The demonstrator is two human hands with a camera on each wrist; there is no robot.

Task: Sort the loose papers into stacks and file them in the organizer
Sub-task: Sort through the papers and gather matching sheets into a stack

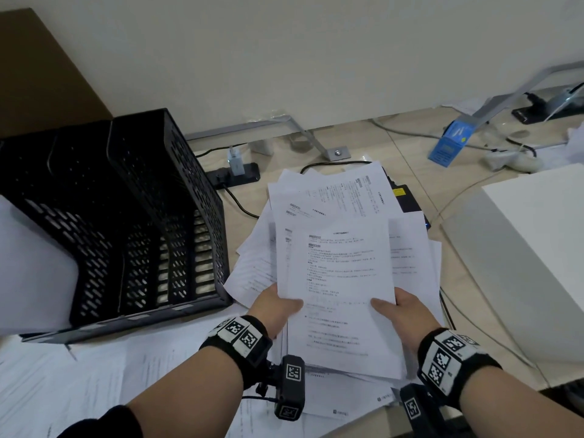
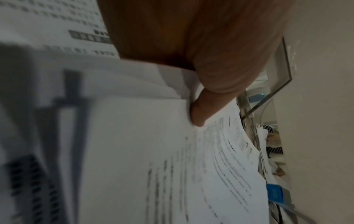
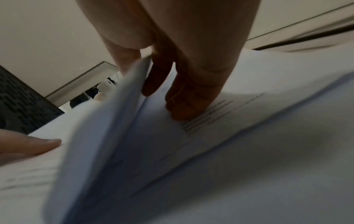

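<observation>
I hold a stack of printed papers (image 1: 339, 273) in both hands above the floor. My left hand (image 1: 278, 303) pinches its lower left edge, thumb on top. My right hand (image 1: 399, 306) pinches the lower right edge the same way. In the left wrist view my thumb (image 2: 199, 115) presses on the held sheets (image 2: 153, 151). In the right wrist view my fingers (image 3: 184, 106) lie under the lifted stack (image 3: 107, 136). More loose papers (image 1: 341, 191) lie spread beneath and beyond. The black mesh organizer (image 1: 132, 222) stands to the left, its slots facing me.
Power strips (image 1: 234, 175) and cables run along the wall. A blue box (image 1: 448, 147) leans on a metal desk leg at the right. A white board (image 1: 543, 241) lies at the right. More sheets (image 1: 63, 374) cover the floor near my left arm.
</observation>
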